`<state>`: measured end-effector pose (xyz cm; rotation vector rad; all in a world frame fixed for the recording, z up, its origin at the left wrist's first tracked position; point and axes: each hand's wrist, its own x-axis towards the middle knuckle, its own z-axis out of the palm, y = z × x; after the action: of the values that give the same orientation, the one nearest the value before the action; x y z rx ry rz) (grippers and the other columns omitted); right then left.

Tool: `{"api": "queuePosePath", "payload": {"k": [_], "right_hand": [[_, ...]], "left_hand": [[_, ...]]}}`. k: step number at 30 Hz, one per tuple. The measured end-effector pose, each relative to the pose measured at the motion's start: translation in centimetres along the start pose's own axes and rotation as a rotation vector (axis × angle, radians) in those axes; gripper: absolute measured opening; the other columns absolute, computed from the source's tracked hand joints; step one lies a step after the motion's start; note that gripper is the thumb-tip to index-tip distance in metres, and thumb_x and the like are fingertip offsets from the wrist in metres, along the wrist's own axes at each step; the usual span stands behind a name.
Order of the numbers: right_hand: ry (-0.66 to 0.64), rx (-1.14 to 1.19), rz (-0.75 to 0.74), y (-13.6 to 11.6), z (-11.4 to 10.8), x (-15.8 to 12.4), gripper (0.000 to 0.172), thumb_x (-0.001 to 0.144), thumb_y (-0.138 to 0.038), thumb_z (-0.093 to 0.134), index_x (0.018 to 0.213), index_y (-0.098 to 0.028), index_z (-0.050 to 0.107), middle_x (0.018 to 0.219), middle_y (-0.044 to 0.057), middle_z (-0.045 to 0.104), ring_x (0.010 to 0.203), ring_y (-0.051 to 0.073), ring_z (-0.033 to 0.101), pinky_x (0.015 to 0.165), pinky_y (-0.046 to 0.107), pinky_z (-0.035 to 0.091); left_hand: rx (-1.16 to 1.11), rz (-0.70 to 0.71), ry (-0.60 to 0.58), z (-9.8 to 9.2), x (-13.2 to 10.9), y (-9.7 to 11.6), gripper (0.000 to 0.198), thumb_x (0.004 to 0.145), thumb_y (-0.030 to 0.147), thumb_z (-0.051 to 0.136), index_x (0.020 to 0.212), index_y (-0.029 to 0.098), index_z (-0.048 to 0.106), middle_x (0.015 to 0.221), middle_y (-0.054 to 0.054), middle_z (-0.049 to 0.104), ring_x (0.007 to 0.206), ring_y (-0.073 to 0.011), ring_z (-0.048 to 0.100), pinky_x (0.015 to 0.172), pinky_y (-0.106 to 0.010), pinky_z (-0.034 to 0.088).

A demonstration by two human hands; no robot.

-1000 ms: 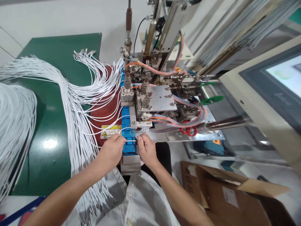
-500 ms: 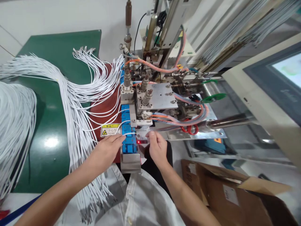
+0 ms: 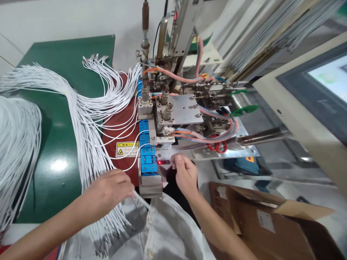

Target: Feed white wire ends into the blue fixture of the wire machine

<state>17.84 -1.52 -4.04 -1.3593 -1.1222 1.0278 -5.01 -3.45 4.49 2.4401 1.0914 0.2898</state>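
Note:
My left hand [image 3: 111,191] is closed on a white cable [image 3: 141,200], whose end sticks out past the fingertips over my lap. It sits at the lower edge of the large bundle of white cables [image 3: 81,144]. Just right of the row of blue clamp blocks [image 3: 148,168], my right hand [image 3: 185,175] has its thumb and fingers pressed together in a pinch. Anything between those fingers is too small or hidden to make out. Several white cables run from the bundle into the blue blocks. A red light [image 3: 159,162] glows beside the blocks, near my right fingertips.
The machine [image 3: 181,108] with air hoses and a wire spool [image 3: 241,103] stands ahead. A screen [image 3: 322,86] leans in at right, above an open cardboard box [image 3: 260,216]. The green table [image 3: 59,195] bears more cables. A warning label [image 3: 128,149] marks the red-brown surface.
My left hand has moved down and left from the blue blocks and now holds a cable end. The cables in the blocks have shifted. My right hand moved slightly right.

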Motion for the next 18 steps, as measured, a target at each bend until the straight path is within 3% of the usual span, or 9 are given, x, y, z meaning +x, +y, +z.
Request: {"api": "queuePosePath", "payload": {"k": [5,7,11,14,18], "right_hand": [[-0.072,0.207,-0.029,-1.0,-0.1,-1.8,0.033,0.085,-0.040,0.044,0.077,-0.017,0.065,0.067,0.004,0.059,0.055,0.013,0.051,0.051,0.027,0.043],[-0.067,0.217,-0.011,-1.6,-0.1,-1.9,0.025,0.080,-0.038,0.052,0.077,-0.017,0.066,0.070,0.005,0.061,0.053,0.013,0.051,0.050,0.027,0.044],[-0.133,0.095,-0.007,-3.1,-0.2,-1.2,0.010,0.075,-0.026,0.060,0.071,-0.019,0.066,0.067,0.002,0.063,0.054,0.012,0.055,0.053,0.025,0.046],[-0.225,0.087,-0.008,-3.6,0.1,-0.7,0.009,0.074,-0.023,0.061,0.068,-0.019,0.066,0.067,0.002,0.065,0.062,0.014,0.059,0.060,0.026,0.048],[-0.105,0.229,0.090,-2.9,0.6,-1.1,0.016,0.081,-0.027,0.052,0.077,-0.019,0.065,0.064,0.001,0.062,0.057,0.012,0.056,0.055,0.026,0.048]], "left_hand": [[-0.010,-0.165,0.295,2.3,2.6,0.9,0.018,0.088,0.027,0.046,0.084,0.019,0.062,0.079,-0.002,0.066,0.074,-0.0135,0.060,0.072,-0.028,0.049],[-0.019,-0.190,0.350,3.2,3.4,1.4,0.019,0.088,0.025,0.045,0.087,0.019,0.063,0.080,-0.004,0.066,0.075,-0.0144,0.061,0.074,-0.029,0.050],[-0.150,-0.215,0.340,4.1,4.7,2.5,0.022,0.087,0.028,0.047,0.102,0.019,0.061,0.091,-0.006,0.067,0.081,-0.0160,0.062,0.075,-0.029,0.051],[-0.323,-0.271,0.329,4.3,5.3,2.9,0.019,0.086,0.027,0.049,0.095,0.019,0.063,0.086,-0.004,0.067,0.077,-0.0141,0.062,0.071,-0.025,0.050],[-0.517,-0.415,0.346,4.6,5.5,2.8,0.015,0.084,0.024,0.051,0.083,0.019,0.066,0.077,-0.001,0.066,0.070,-0.0120,0.060,0.068,-0.022,0.049]]}}
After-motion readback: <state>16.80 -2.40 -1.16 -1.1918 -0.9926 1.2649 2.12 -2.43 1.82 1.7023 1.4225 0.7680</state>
